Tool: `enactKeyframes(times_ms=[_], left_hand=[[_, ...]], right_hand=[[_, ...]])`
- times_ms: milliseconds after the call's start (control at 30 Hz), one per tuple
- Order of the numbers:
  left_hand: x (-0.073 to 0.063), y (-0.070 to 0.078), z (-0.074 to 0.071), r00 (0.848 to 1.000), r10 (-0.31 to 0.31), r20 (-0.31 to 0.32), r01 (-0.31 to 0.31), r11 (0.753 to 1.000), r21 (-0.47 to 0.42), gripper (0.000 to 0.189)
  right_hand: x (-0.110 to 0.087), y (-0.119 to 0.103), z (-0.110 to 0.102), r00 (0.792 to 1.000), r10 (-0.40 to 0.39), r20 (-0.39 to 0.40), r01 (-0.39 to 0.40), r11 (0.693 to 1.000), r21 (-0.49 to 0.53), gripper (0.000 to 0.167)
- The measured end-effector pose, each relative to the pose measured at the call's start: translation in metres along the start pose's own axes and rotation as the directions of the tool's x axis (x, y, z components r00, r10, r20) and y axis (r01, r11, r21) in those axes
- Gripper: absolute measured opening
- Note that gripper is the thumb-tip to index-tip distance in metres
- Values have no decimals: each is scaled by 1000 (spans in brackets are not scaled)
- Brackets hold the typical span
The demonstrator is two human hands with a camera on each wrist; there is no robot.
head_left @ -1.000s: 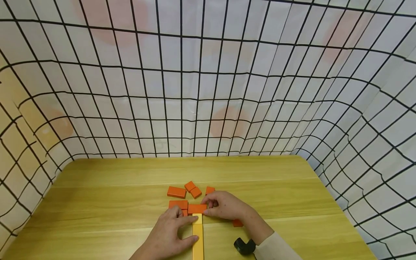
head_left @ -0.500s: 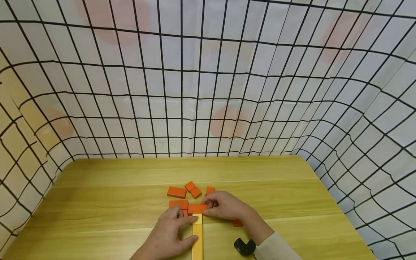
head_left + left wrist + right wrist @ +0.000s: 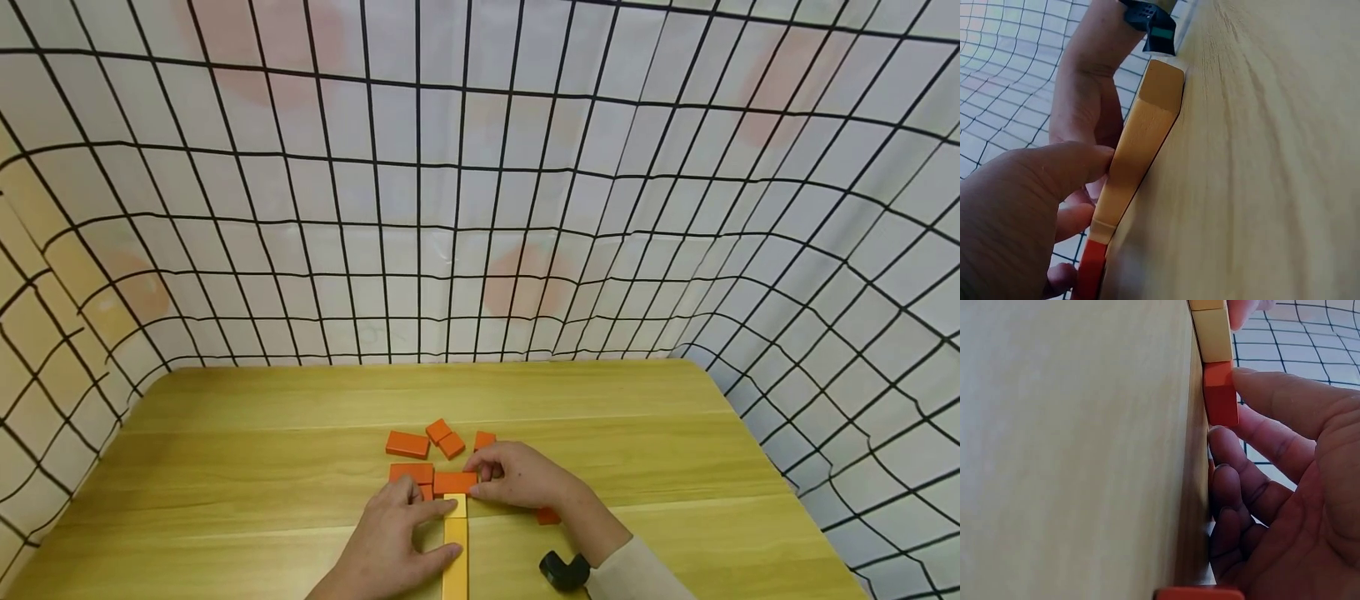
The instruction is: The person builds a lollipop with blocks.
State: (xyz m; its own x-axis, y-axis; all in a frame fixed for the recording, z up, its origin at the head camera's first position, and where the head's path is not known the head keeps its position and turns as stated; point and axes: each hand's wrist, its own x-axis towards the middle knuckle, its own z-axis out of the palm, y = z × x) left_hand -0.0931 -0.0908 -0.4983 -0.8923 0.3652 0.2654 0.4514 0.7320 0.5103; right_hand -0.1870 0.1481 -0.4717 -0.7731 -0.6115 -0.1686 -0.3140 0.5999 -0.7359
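In the head view, my right hand pinches the right end of an orange block between thumb and index finger. The right wrist view shows the thumb on that orange block, which meets a small yellow block. My left hand lies left of the yellow row. Its index fingertip touches the small yellow block, and its thumb rests against the long yellow block. The yellow pieces run in line toward me from the orange one. More orange blocks sit partly behind the left hand.
Beyond the hands lie a loose orange block, two small orange pieces and another orange piece. An orange block shows beneath the right wrist, near a black wrist device. Black netting surrounds the wooden table.
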Motion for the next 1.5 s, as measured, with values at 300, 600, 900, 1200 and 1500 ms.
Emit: enactKeyframes(times_ms=[300, 600, 900, 1200, 1500], left_hand=[[-1, 7, 0, 999, -37, 3, 37, 999, 29, 44], [0, 8, 0, 996, -68, 51, 67, 997, 32, 45], [1, 9, 1, 993, -87, 85, 84, 996, 37, 45], [0, 9, -1, 996, -77, 45, 76, 997, 30, 45], [-1, 8, 0, 997, -73, 32, 73, 997, 28, 44]], right_hand=[[-1, -1, 0, 1000, 19, -2, -19, 1000, -11, 22], [-3, 1, 0, 1000, 22, -8, -22, 1000, 17, 25], [-10, 5, -11, 990, 75, -119, -66, 995, 79, 23], [-14, 9, -26, 959, 100, -264, -98, 995, 21, 17], [-1, 14, -22, 972, 68, -227, -102, 985, -142, 39]])
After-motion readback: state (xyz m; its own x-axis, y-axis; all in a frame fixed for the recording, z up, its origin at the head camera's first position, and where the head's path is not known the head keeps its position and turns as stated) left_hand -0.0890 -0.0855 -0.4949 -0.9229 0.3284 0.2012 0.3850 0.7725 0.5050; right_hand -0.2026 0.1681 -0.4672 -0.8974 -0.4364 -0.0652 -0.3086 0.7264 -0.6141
